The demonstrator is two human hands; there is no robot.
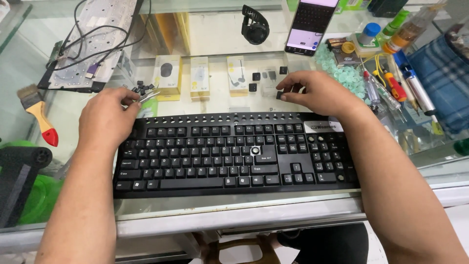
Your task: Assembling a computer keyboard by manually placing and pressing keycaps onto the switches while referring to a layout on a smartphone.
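Our right hand (317,93) pinches a small black keycap (279,95) just beyond the black keyboard (234,154); our left hand (108,120) grips metal tweezers (149,96) (tips beside loose keycaps (141,88)). The keyboard lies on the glass table (220,105).
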